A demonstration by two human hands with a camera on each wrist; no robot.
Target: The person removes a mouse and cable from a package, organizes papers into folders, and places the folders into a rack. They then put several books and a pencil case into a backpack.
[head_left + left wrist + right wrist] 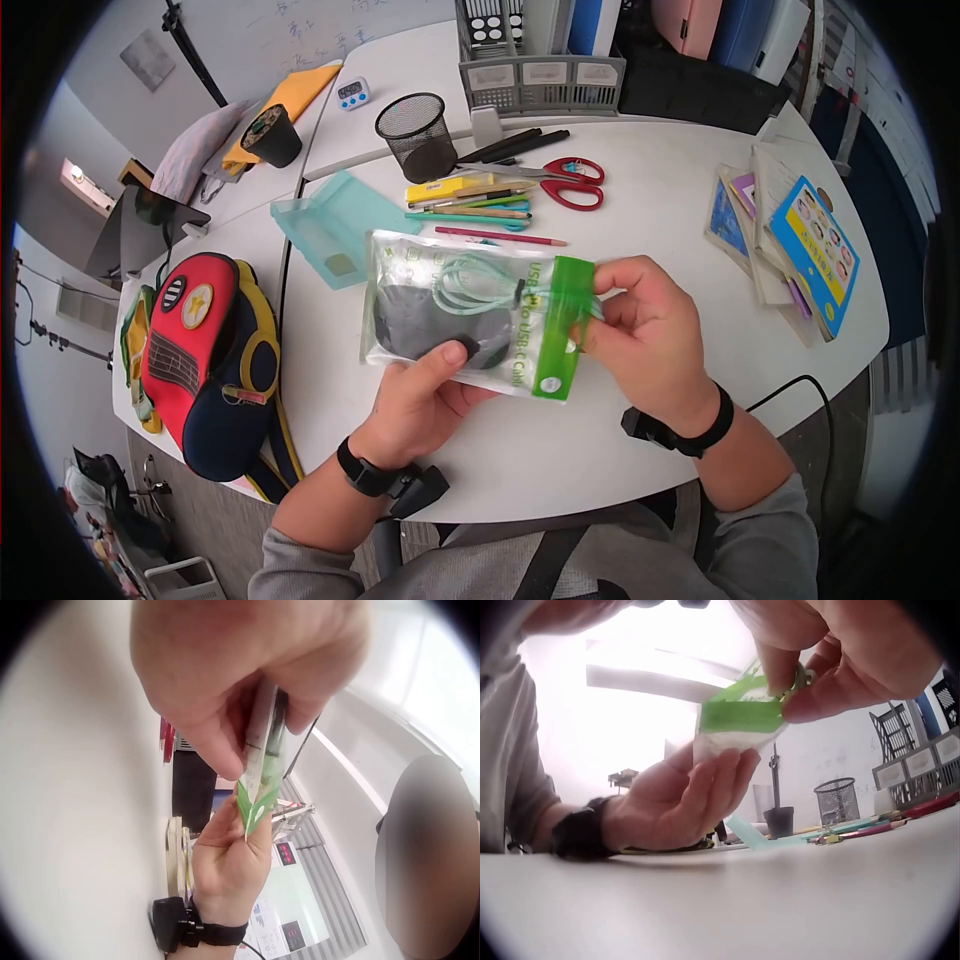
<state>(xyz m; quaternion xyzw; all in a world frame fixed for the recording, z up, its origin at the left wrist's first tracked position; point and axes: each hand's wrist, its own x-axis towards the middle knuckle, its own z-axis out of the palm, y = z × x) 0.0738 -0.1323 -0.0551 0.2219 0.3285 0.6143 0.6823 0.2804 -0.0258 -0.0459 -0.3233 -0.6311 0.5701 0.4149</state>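
Observation:
A clear pouch point(450, 310) with a green end band point(567, 330) is held above the white table. Inside it lie a coiled pale green cable point(470, 285) and a dark item point(410, 320). The left hand point(420, 395) grips the pouch's lower edge, thumb on its front. At the green end, the right hand point(645, 325) pinches a bit of pale green cable between thumb and fingers. In the right wrist view the pouch point(739, 716) shows its green end, with cable loops by the right fingertips. The left wrist view shows the pouch point(262, 765) edge-on.
Behind the pouch are a teal case point(345, 230), pens and pencils point(480, 205), red scissors point(575, 185) and a mesh cup point(415, 135). A red and navy backpack point(205, 360) stands left, books point(800, 240) lie right, and a grey organizer point(540, 85) stands at the back.

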